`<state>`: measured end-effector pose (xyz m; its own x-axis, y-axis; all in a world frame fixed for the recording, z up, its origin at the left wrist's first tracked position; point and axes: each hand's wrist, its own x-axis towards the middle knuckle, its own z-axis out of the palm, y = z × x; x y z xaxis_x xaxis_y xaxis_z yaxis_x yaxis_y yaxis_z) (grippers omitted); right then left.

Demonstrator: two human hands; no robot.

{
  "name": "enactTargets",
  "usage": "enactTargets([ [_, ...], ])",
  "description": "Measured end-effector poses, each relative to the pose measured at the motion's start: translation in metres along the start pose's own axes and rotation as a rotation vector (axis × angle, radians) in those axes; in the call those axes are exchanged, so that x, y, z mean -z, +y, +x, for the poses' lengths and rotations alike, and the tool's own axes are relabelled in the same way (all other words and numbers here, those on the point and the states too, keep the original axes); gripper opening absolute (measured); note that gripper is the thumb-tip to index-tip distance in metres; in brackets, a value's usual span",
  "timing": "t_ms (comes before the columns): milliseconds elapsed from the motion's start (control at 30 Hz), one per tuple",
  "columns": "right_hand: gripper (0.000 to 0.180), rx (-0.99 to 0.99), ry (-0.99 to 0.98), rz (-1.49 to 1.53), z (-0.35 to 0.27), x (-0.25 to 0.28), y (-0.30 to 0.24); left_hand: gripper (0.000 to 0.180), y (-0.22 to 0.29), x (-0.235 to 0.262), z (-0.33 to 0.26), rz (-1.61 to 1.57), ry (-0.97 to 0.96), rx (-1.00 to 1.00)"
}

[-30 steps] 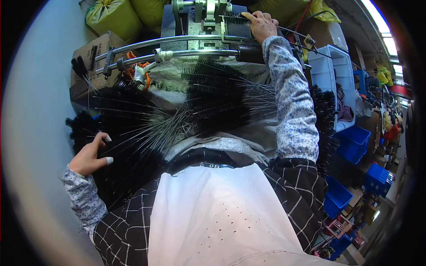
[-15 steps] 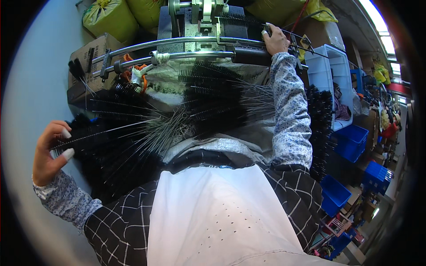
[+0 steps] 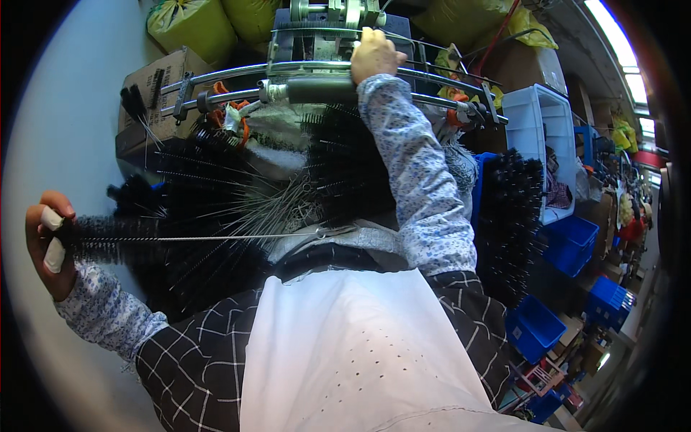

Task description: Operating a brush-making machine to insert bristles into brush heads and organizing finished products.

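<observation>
My left hand [image 3: 54,241] is closed on the bristly end of a black twisted-wire brush [image 3: 119,237] at the far left. Its bare wire stem points right and ends in a small loop above my lap. My right hand [image 3: 376,56] is curled at the sliding carriage [image 3: 320,91] of a metal machine [image 3: 327,49]; its fingertips are partly hidden. The carriage has a dark sleeve on the front rail. Another dark brush [image 3: 309,33] lies across the machine beside my right fingers. Below the rails, a big heap of black brushes [image 3: 209,187] lies with its wire stems toward the middle.
A cardboard box [image 3: 169,79] and yellow-green sacks [image 3: 191,32] stand behind at left. More black brushes [image 3: 509,223] stand right of my arm. Beyond them are a white crate [image 3: 525,129] and blue bins [image 3: 536,327]. Steel rails [image 3: 230,74] cross in front of the machine.
My right hand has moved left along the rails, and the dark sleeve and the brush at the machine went with it. My left hand moved outward and down, drawing its brush clear of the heap.
</observation>
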<state>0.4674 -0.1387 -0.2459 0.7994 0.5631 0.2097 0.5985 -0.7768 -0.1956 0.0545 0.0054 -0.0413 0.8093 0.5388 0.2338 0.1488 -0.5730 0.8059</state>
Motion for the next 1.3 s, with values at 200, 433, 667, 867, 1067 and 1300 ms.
enactTargets([
  [200,0.016,0.054,-0.025,0.025,-0.003,0.005,0.002,0.029,0.008,-0.023,0.018,-0.029,-0.121,0.003],
  [433,0.03,0.127,0.039,0.034,0.015,0.001,0.101,0.027,-0.001,-0.014,0.013,-0.046,-0.077,0.017],
  [667,0.036,0.173,-0.141,0.242,0.046,0.021,0.197,0.031,-0.008,-0.026,0.027,-0.394,-0.006,0.085],
  [867,0.036,0.14,-0.263,-0.372,0.069,0.034,0.209,0.037,0.002,-0.079,0.062,-0.384,-0.235,0.04],
  [1067,0.033,0.194,-0.527,0.512,0.014,0.126,0.235,0.038,-0.027,-0.129,0.084,-0.6,-0.372,-0.123],
  [1300,0.046,0.613,-0.64,0.846,-0.076,0.129,0.046,0.019,-0.002,-0.223,0.099,-0.678,-0.286,-0.09],
])
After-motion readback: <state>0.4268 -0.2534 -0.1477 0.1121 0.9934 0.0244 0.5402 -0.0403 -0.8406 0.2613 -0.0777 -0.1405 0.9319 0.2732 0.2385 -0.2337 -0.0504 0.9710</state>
